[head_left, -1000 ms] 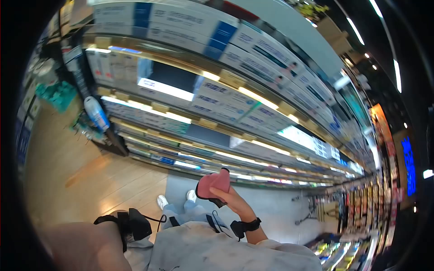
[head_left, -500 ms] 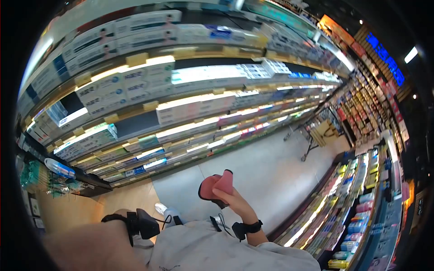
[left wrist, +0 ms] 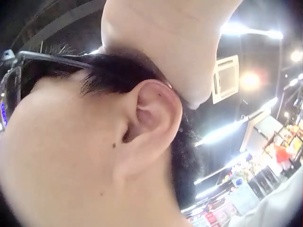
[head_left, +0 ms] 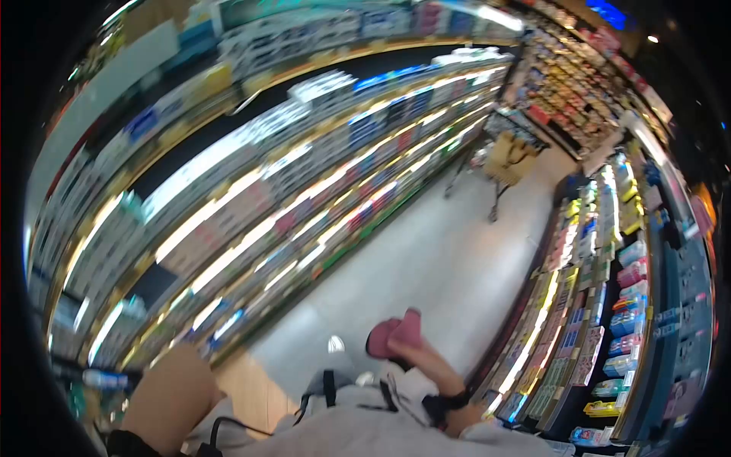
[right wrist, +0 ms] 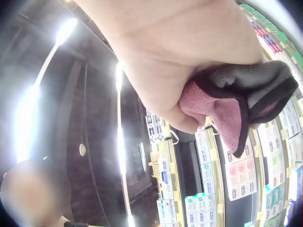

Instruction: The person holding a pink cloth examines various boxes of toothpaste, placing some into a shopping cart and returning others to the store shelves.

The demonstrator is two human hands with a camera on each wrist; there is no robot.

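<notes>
My right hand pinches a folded pink cloth item in front of my body. In the right wrist view, the fingers and thumb of the right hand curl round this item, whose pink side has a black edge and whose other face is dark grey. My left hand is raised against the side of a head, over the dark hair just above and behind an ear; most of its fingers are hidden. Only part of the bare left arm shows in the head view.
Long lit shelves of boxed goods run along the left. Another lit shelf with colourful packs lines the right. Between them lies a pale floor. A cart with a tan bag stands farther down the aisle.
The head view has turned right along the aisle, bringing the cart and right-hand shelf nearer the middle. The left arm's visible part has shifted. The right hand still holds the pink item.
</notes>
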